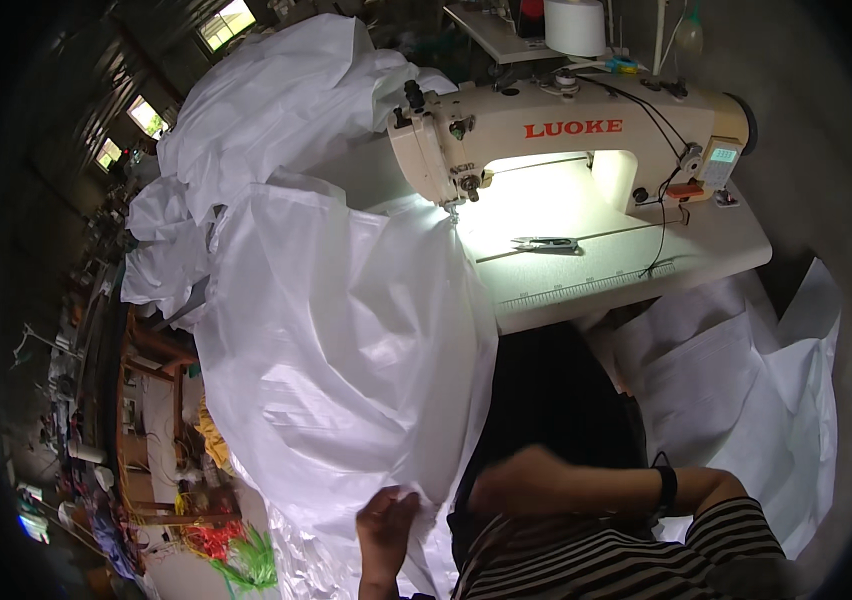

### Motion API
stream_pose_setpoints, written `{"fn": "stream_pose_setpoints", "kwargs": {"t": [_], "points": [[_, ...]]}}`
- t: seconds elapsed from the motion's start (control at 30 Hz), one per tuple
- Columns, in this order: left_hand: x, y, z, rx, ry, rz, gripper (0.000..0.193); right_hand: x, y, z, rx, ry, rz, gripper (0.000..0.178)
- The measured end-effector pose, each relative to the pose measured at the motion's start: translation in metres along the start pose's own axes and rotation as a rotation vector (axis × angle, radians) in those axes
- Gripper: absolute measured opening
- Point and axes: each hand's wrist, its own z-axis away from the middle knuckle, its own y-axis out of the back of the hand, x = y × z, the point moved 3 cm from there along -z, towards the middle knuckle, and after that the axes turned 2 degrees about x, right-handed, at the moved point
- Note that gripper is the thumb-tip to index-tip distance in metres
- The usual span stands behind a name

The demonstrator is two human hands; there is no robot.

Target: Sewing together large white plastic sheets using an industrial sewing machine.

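Note:
A large white woven plastic sheet [336,300] hangs from the sewing machine's needle area down over the table's left front toward my lap. Its upper edge lies by the presser foot [453,213]. My left hand [387,522] is closed at the sheet's lower edge, thumb and fingers pinching the material. Across my lap reaches my right hand [521,482], smeared by motion, to the right of the left one; its fingers cannot be made out. The cream sewing machine [566,125] stands beyond, its lamp lit over the bed.
Thread snips [548,245] rest on the sewing table [636,262]. More white sheeting is heaped behind [276,100] and hangs at the right [736,390]. A white thread cone [574,27] stands at the back. Red and green plastic strands [249,560] lie at lower left beside a wooden frame [136,400].

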Motion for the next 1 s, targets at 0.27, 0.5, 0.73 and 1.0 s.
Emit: {"fn": "stream_pose_setpoints", "kwargs": {"t": [0.27, 0.5, 0.73, 1.0], "points": [[0.014, 0.004, 0.008, 0.059, -0.291, -0.183, 0.008, 0.090, -0.015, -0.059, 0.333, -0.372, -0.100, 0.044], [0.058, -0.005, 0.019, -0.035, -0.689, -0.312, 0.011, -0.016, 0.010, 0.035, 0.248, 0.098, -0.930, 0.013], [0.061, -0.051, 0.032, -0.304, -0.671, -0.386, 0.009, -0.071, 0.032, 0.058, 0.269, 0.281, -0.364, 0.020], [0.034, -0.048, 0.040, -0.479, 0.046, 0.388, 0.006, -0.070, 0.026, 0.057, 0.217, 0.487, 0.499, 0.024]]}}
